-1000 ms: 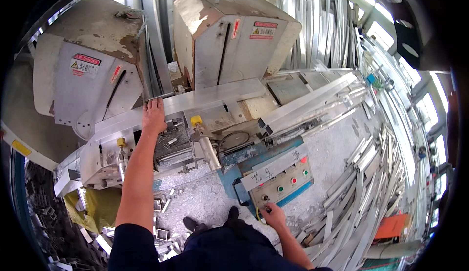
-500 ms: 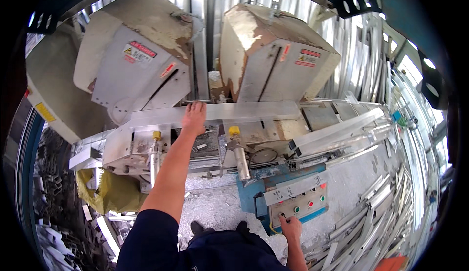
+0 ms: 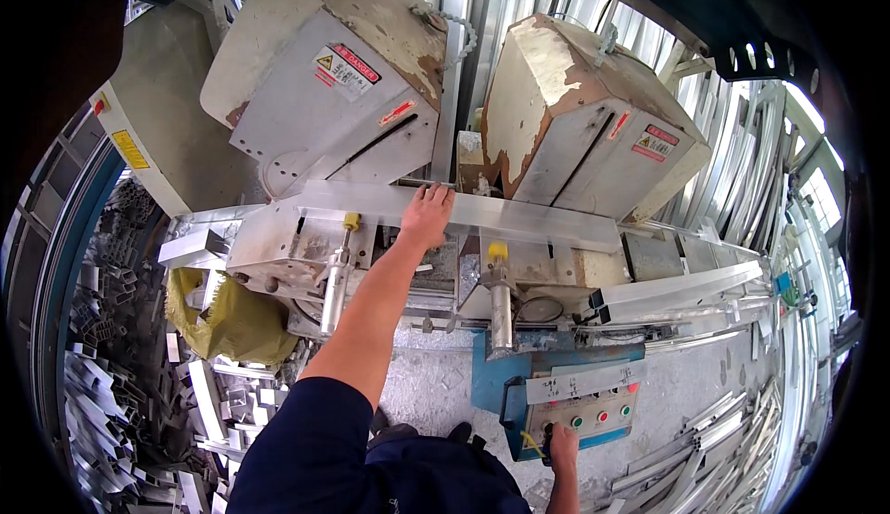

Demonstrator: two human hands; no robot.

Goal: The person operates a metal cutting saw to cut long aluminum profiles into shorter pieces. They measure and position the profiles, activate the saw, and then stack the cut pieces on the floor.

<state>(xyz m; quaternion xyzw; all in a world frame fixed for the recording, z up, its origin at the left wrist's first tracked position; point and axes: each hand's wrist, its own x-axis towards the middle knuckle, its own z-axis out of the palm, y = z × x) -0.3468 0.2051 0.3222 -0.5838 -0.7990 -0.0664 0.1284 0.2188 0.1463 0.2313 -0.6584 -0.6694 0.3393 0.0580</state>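
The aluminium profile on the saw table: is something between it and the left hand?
Nothing visible: the left hand lies flat on the aluminium profile, between the two saw housings. The right hand is at the control panel.

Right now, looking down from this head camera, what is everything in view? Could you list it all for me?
Long silver aluminium bar: one, lying across the machine bed under the left hand.
Worn grey metal saw housings: two, side by side behind the bar.
Yellow-capped clamp cylinders: two, upright in front of the bar.
Blue control box with red and green buttons: one, lower right.
Yellow-green sack: one, left of the machine.
Silver aluminium offcuts: many, heaped on the floor at left.
Stacked silver profiles: several, right.
Left hand: flat on the bar.
Right hand: at the control box's lower edge.
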